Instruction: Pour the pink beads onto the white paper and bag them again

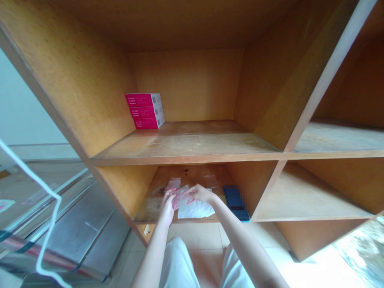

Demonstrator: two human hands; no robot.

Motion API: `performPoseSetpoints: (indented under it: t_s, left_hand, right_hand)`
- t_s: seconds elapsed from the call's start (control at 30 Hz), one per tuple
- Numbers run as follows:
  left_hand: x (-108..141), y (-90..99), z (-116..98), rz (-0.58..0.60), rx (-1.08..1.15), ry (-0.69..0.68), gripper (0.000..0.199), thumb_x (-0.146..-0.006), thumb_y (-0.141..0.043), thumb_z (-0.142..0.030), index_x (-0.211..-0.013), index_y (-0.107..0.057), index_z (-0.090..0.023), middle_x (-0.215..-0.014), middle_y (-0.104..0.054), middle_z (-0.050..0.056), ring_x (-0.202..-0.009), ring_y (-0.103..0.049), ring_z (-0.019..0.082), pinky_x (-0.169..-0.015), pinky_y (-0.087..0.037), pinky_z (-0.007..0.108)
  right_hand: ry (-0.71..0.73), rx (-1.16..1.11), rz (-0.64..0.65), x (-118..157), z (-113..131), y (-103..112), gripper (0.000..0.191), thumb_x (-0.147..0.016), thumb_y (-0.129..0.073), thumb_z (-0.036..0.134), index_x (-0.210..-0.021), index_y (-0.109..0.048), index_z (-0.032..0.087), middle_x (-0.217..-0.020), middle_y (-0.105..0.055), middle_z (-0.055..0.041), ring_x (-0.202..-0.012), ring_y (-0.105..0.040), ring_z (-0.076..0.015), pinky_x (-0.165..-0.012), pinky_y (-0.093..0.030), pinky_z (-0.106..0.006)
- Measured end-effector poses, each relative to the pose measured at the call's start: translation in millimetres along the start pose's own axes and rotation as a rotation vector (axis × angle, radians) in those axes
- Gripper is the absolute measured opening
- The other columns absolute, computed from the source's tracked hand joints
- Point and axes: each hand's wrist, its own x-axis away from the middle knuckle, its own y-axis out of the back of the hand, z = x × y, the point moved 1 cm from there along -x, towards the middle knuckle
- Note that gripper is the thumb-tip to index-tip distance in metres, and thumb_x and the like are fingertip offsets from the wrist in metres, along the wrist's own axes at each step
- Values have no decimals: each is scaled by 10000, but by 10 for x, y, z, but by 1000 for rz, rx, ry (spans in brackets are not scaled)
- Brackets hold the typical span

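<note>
The bare left hand [168,203] and bare right hand [199,193] are held together inside a lower compartment of a honey-brown wooden shelf unit [186,144], directly above a crumpled white sheet of paper or plastic [192,209] lying on the compartment floor. A small translucent pink-marked plastic packet [174,184] is found at the left hand's 12 o'clock, and its lower edge appears to pass beneath the fingers. The fingers of the left hand are curved downward, while those of the right hand are extended toward the left fingertips across the white sheet. Neither grip can be called released, clenched or grasping with certainty, since the fingers hide what lies directly under them. A second clear plastic packet [211,181] is placed toward the back of the compartment, at the right hand's 1 o'clock. A flat dark-blue rectangular device [235,202], partly blurred, lies at the right hand's 3 o'clock. On the shelf above, three stacked magenta-and-white cardboard boxes [145,111] stand against the left wall, at 11 o'clock from the hands. A loose white cord [45,208] hangs at the far left of the view, beside a stack of flat grey panels [81,228] on the beige tile floor [198,236].
</note>
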Motion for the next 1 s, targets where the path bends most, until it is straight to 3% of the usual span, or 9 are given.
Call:
performPoseSetpoints:
  t_s: [0.17,0.33,0.47,0.6,0.8,0.9,1.0]
  left_hand:
    - [-34,45,67,18,74,-45,299,-606,-624,-309,-865,-520,-204,-851,-595,-4,-589,-540,98,-476,-370,197]
    - [87,63,-43,-43,-147,-249,315,-627,-651,-322,-908,-557,-216,-1031,-559,44,-931,-533,185,-696,-437,259]
    - [210,-11,-218,131,-462,-484,517,-546,-733,-276,-1033,-562,-247,-1156,-522,62,-1129,-417,248,-957,-316,361]
    - [232,-105,-251,249,-688,-631,609,-489,-771,-262,-1062,-564,-277,-1134,-544,60,-1131,-405,280,-1013,-227,414]
    - [195,-132,-141,232,-707,-608,614,-489,-770,-251,-1067,-564,-281,-1133,-542,65,-1144,-383,290,-1022,-193,422]
    - [189,-67,-98,175,-589,-537,669,-452,-785,-227,-1077,-550,-266,-1187,-504,73,-1192,-335,294,-1031,-174,420]
    - [164,47,-34,120,-391,-455,781,-469,-778,-209,-1173,-445,-269,-1272,-420,76,-1224,-312,270,-996,-255,401]
  right_hand:
    - [23,40,-73,-30,8,26,168,-669,-589,182,-756,-713,109,-597,-654,-61,-513,-573,-140,-502,-444,-237]
    - [62,65,-79,-68,-67,27,204,-614,-667,334,-626,-698,133,-516,-602,-32,-509,-554,-149,-474,-414,-241]
    - [54,-1,-44,-93,-150,6,266,-588,-674,394,-639,-688,133,-553,-608,-20,-536,-556,-139,-487,-410,-230]
    - [64,-25,-45,-95,-181,-32,315,-562,-688,420,-669,-694,124,-571,-618,-20,-524,-523,-115,-480,-380,-212]
    - [65,-22,-78,-64,-180,-63,356,-561,-691,461,-583,-665,107,-450,-533,13,-437,-422,-71,-427,-290,-198]
    - [31,-64,-101,-28,-160,-24,375,-548,-697,480,-585,-662,108,-455,-543,9,-438,-450,-82,-445,-324,-207]
    - [-5,-152,-118,31,-102,48,407,-543,-698,496,-665,-678,108,-532,-602,-20,-478,-525,-113,-495,-389,-232]
